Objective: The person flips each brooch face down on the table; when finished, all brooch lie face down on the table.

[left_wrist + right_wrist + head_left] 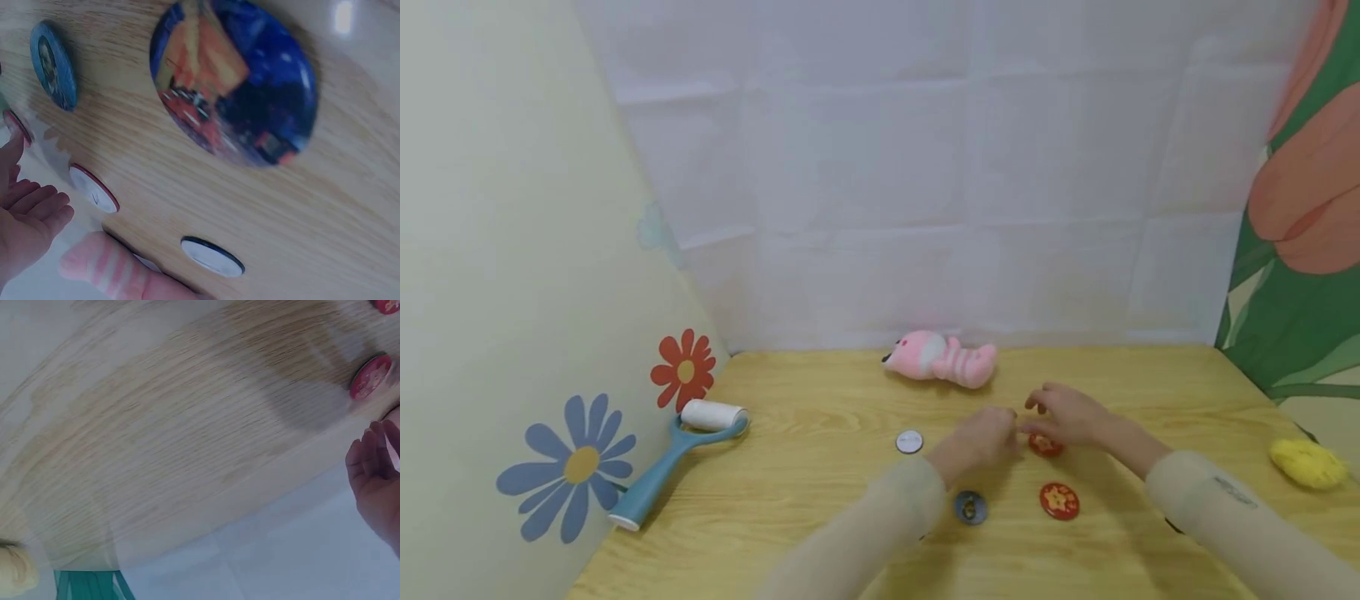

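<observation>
My left hand [981, 437] hovers over the middle of the table, fingers loosely bent, close to my right hand [1071, 417]. In the left wrist view its thumb overlaps the edge of a red badge; contact cannot be told. Beneath my right hand lies a red round badge [1047, 444], partly covered. A second red badge [1060, 501] is nearer the front. Left of these are a blue badge [971, 507] and a white-faced badge [909, 442]. The left wrist view adds a red-rimmed white badge [94, 187] and a large dark-blue badge [237, 81], hidden in the head view.
A pink striped plush toy [940, 358] lies along the table's back. Leaning at the left wall is a blue-handled lint roller [673, 458]. Something yellow and fluffy [1309, 463] sits at the right edge. White cloth [925, 167] hangs behind the wooden table [805, 492].
</observation>
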The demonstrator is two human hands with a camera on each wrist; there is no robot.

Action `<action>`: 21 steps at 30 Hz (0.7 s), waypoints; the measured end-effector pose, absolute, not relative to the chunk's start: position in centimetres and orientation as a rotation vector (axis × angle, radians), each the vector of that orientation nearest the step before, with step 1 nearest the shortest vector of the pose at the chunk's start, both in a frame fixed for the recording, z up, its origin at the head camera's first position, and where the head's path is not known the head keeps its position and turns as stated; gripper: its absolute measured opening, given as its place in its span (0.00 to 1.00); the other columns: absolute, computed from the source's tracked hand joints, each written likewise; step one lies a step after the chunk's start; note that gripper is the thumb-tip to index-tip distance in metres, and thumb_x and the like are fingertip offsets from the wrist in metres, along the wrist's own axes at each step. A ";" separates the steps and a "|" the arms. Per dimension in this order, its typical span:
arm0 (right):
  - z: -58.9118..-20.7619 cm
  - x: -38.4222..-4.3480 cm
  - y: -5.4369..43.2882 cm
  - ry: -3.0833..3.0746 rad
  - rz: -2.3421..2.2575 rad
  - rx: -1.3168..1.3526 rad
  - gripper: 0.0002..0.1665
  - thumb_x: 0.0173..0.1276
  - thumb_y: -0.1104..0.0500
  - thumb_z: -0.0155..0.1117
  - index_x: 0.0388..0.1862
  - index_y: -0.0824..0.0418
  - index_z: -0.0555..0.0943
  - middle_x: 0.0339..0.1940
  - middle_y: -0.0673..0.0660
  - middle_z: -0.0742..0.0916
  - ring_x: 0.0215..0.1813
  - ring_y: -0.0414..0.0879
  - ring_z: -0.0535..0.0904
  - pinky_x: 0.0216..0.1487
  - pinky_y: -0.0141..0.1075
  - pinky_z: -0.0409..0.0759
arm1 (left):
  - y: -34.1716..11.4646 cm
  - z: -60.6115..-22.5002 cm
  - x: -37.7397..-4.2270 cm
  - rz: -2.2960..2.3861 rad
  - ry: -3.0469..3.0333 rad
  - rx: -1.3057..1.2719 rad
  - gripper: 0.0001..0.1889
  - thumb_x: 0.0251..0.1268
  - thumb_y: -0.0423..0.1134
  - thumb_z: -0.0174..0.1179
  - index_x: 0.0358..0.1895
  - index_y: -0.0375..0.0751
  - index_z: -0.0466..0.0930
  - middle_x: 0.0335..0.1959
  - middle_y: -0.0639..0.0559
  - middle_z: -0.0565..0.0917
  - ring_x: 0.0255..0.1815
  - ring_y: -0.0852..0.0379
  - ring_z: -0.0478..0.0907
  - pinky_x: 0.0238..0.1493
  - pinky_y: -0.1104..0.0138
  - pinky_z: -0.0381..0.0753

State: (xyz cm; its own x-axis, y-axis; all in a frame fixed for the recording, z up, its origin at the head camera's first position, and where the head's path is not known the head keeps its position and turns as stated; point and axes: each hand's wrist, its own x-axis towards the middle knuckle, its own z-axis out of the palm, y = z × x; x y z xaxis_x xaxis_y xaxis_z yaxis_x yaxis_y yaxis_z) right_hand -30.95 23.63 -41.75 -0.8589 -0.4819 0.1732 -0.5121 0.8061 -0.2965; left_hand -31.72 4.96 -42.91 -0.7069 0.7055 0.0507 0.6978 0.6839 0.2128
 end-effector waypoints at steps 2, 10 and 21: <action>-41.8 -30.9 24.3 -2.931 0.520 0.798 0.28 0.61 0.46 0.71 0.46 0.70 0.81 0.36 0.60 0.82 0.39 0.53 0.79 0.42 0.47 0.80 | 5.4 -43.2 -31.7 0.336 2.851 1.150 0.11 0.62 0.45 0.67 0.30 0.43 0.78 0.25 0.56 0.76 0.25 0.62 0.73 0.29 0.72 0.75; -42.2 -30.6 25.5 -2.977 0.588 0.916 0.35 0.47 0.48 0.81 0.47 0.68 0.78 0.32 0.56 0.79 0.35 0.47 0.75 0.37 0.40 0.76 | 6.0 -43.7 -31.4 0.258 2.886 0.987 0.15 0.60 0.51 0.67 0.29 0.44 0.77 0.23 0.56 0.77 0.26 0.61 0.75 0.32 0.72 0.77; -42.6 -31.1 25.3 -2.957 0.601 0.991 0.31 0.45 0.53 0.82 0.43 0.70 0.80 0.31 0.55 0.83 0.34 0.45 0.78 0.37 0.37 0.79 | 6.3 -43.7 -31.3 0.206 2.897 1.044 0.16 0.61 0.51 0.67 0.25 0.45 0.76 0.22 0.57 0.77 0.27 0.60 0.76 0.31 0.71 0.77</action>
State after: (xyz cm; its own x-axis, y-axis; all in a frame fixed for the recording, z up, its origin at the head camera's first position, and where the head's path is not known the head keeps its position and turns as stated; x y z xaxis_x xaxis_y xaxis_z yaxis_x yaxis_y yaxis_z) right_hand -31.06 25.25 -42.62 -0.8049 -0.5871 0.0864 -0.5743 0.7339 -0.3628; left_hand -31.30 6.25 -43.69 -0.7698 0.6382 -0.0065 0.6309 0.7624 0.1440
